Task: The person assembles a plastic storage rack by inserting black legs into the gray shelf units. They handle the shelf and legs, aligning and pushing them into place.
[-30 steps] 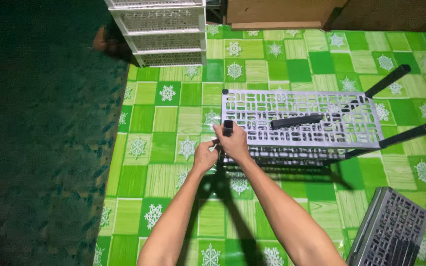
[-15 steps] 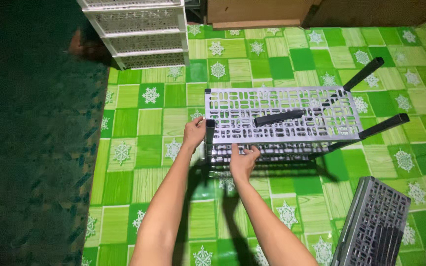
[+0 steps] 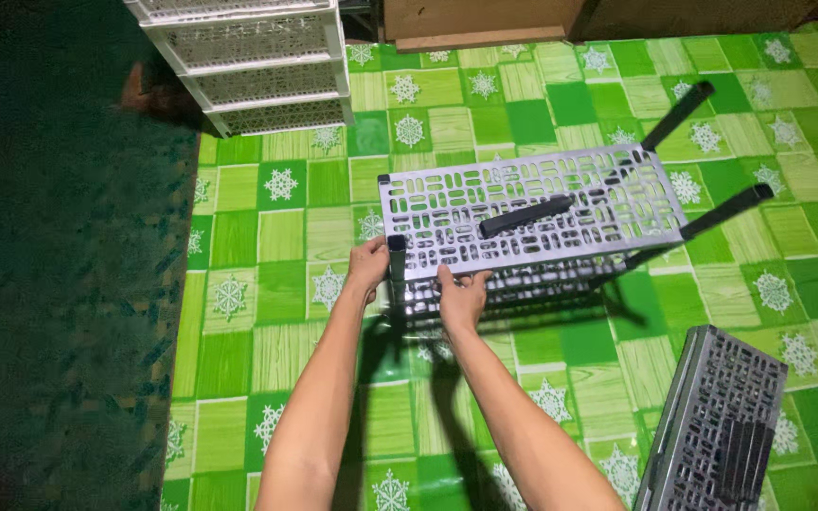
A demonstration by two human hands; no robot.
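Since half a second ago the left hand (image 3: 368,266) has slid down to wrap around the black post (image 3: 397,268) at the near-left corner of the grey plastic rack (image 3: 532,203), while the right hand (image 3: 462,296) has closed over the rack's near edge just beside it. Both hands grip the rack, which lies tipped on the green patterned floor mat (image 3: 267,227) near its middle, three black legs (image 3: 723,212) sticking out toward the mat's right edge. White drawer unit (image 3: 253,61) stands at the mat's far-left corner; a spare grey shelf panel (image 3: 717,426) leans at the near-right corner.
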